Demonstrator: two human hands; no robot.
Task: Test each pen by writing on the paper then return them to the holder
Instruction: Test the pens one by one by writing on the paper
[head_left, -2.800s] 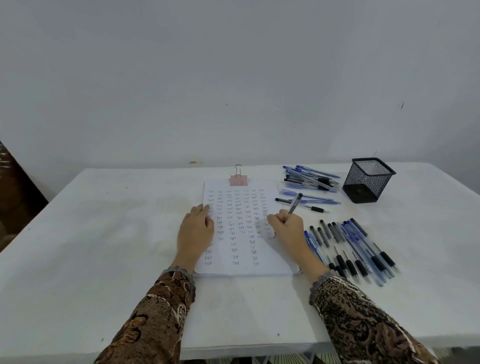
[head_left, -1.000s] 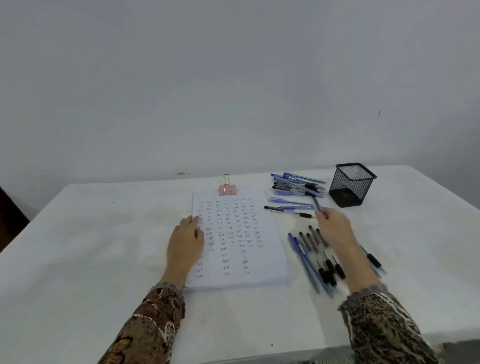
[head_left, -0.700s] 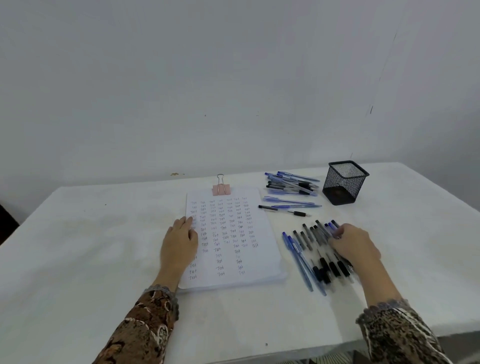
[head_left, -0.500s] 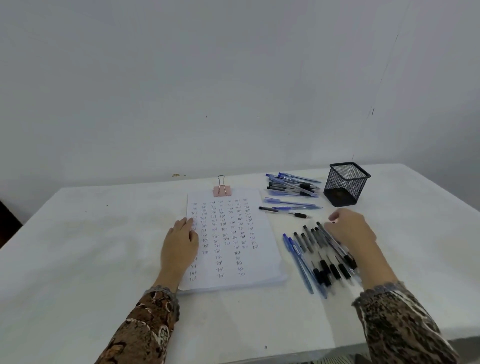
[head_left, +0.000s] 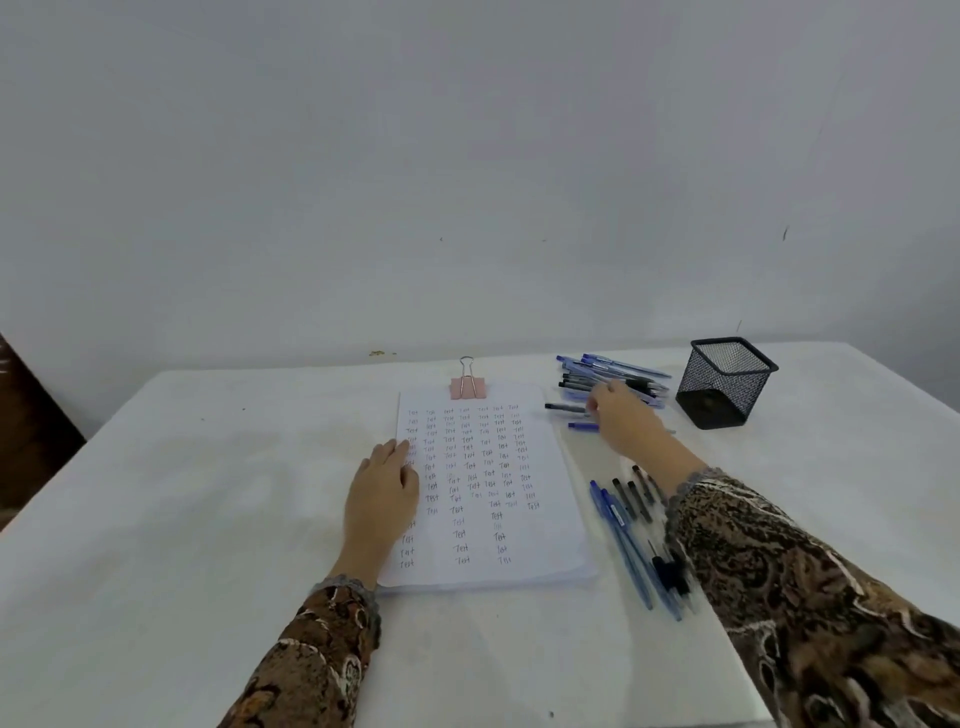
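The sheet of paper (head_left: 493, 488), covered in columns of small handwritten words, lay in the middle of the white table (head_left: 208, 493), with a pink binder clip (head_left: 467, 387) on its far edge. The left hand (head_left: 382, 488) rested flat on the sheet's left margin, fingers straight and together. To the right of the sheet's far corner lay a heap of blue and black pens (head_left: 618, 370). The right hand (head_left: 626, 415) reached over the heap's near side; it was blurred, so I could not tell whether its fingers held a pen. Just left of that hand a black pen (head_left: 563, 407) and a blue pen (head_left: 583, 426) lay singly on the table. The black mesh pen holder (head_left: 724, 384) stood upright just to the right of the heap. A second row of pens (head_left: 631, 540) lay beside the sheet's right edge, partly hidden under the patterned right sleeve (head_left: 810, 597).
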